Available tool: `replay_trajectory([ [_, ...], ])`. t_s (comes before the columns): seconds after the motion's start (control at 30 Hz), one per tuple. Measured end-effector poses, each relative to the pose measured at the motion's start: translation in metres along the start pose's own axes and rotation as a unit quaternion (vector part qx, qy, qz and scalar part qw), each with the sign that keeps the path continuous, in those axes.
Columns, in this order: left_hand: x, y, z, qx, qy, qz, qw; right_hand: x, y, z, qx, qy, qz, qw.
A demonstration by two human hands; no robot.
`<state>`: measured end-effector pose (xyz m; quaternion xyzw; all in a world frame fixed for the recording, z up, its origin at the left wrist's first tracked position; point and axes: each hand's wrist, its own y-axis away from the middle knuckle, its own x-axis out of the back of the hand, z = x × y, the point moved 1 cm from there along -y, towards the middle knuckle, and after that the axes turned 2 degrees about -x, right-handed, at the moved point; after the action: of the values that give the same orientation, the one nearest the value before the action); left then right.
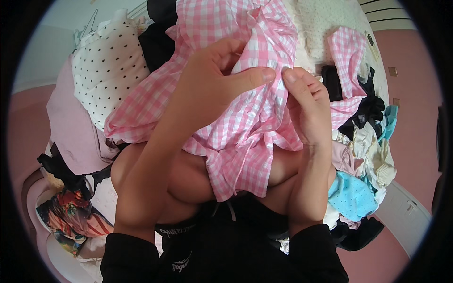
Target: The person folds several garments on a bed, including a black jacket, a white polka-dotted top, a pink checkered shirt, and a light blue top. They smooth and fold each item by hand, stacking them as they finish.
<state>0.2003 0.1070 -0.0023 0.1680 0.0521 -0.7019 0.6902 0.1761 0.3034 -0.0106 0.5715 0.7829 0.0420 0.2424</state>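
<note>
A pink-and-white gingham garment [233, 173] with a buttoned front lies over my crossed bare legs and stretches up away from me. My left hand [223, 78] pinches its front edge between thumb and curled fingers. Close beside it, my right hand [308, 99] grips the same edge, thumb on top. The two thumb tips are only a little apart. Below them a pale round button [251, 115] shows on the cloth. What lies under my fingers is hidden, so I cannot tell whether a button is between them.
To the left are a white heart-print cloth bundle [109, 70], a mauve cloth [78, 127] and a floral garment [74, 212]. On the right, a gingham strip [348, 63], a black case-like object [331, 83], cream garments [371, 152] and a turquoise dotted cloth [352, 198] lie heaped.
</note>
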Motion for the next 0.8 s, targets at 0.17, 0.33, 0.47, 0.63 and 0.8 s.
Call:
replay_trajectory([
  [0.17,-0.004,0.001,0.001,-0.024,0.009,0.031,0.999,-0.002,0.002,-0.001,0.017,-0.081,-0.041,0.996],
  [0.33,-0.006,0.004,-0.004,-0.044,-0.123,0.102,0.986,0.001,0.004,-0.003,0.032,-0.085,-0.107,0.99],
  [0.47,-0.005,0.003,-0.009,-0.071,-0.133,0.116,0.982,-0.007,0.004,0.002,0.035,0.044,-0.131,0.99],
  [0.63,0.009,0.002,0.0,0.042,-0.074,0.044,0.995,-0.01,-0.007,0.015,0.055,0.115,-0.052,0.99],
  [0.8,0.014,0.007,0.003,0.069,-0.094,0.003,0.993,-0.018,-0.011,0.012,0.064,0.095,0.028,0.993],
])
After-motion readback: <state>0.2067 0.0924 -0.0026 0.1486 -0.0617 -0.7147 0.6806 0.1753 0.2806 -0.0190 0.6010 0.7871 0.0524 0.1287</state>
